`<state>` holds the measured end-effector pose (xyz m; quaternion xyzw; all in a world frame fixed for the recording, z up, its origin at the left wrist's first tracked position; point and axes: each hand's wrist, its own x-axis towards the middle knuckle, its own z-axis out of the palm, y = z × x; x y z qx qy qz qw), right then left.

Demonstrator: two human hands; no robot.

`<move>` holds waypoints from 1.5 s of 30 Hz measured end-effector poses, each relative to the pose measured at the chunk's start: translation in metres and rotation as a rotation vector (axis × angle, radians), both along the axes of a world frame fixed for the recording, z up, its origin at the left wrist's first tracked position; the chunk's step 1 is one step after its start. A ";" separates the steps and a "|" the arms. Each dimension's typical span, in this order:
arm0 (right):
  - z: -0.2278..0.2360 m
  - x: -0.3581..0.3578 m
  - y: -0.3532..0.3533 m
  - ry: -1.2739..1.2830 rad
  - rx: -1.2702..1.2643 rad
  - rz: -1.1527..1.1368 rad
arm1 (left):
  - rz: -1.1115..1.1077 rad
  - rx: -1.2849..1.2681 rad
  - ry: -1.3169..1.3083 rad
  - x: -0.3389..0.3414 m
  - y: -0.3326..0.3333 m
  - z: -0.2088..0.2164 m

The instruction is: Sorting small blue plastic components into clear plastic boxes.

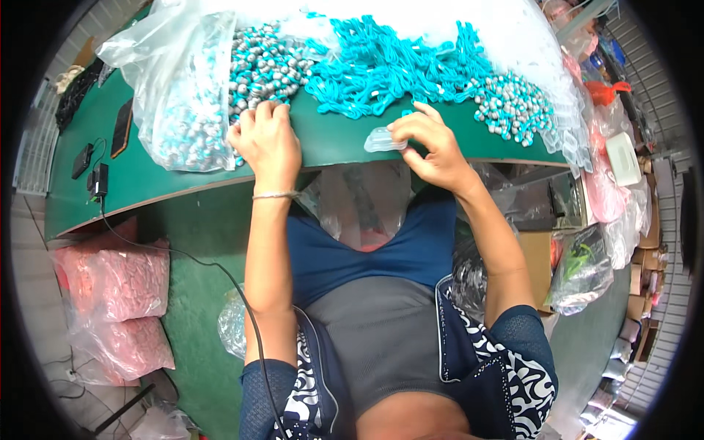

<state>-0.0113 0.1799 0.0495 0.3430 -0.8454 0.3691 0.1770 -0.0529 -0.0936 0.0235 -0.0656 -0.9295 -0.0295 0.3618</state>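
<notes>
Many beads (265,62) at left hand (267,144), hold unclear; cords (396,70) beyond right hand (435,148), clear plastic (379,140) in grip.

Your tabletop (330,139) green; cords (396,62) bright turquoise; beads (268,66) silver-grey mixed with turquoise; plastic piece (380,140) pale, see-through; your trousers (429,238) blue; your top (381,330) dark grey; your vest (524,389) navy, white swirls; packs (136,286) pink

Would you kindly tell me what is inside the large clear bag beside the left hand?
Small turquoise and grey pieces show through the clear bag; anything deeper is covered by them.
</notes>
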 end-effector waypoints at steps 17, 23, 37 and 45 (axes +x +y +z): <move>-0.015 0.009 0.031 0.284 0.022 -0.404 | -0.302 0.298 -0.035 0.017 0.024 0.001; -0.017 0.005 0.090 0.270 0.372 -0.934 | -0.420 0.423 -0.143 0.030 0.036 -0.006; -0.016 -0.001 0.094 0.286 0.412 -0.847 | -0.470 0.538 -0.205 0.032 0.038 -0.009; -0.014 0.027 -0.002 0.023 0.084 -0.400 | -0.778 0.830 -0.349 0.040 0.073 0.001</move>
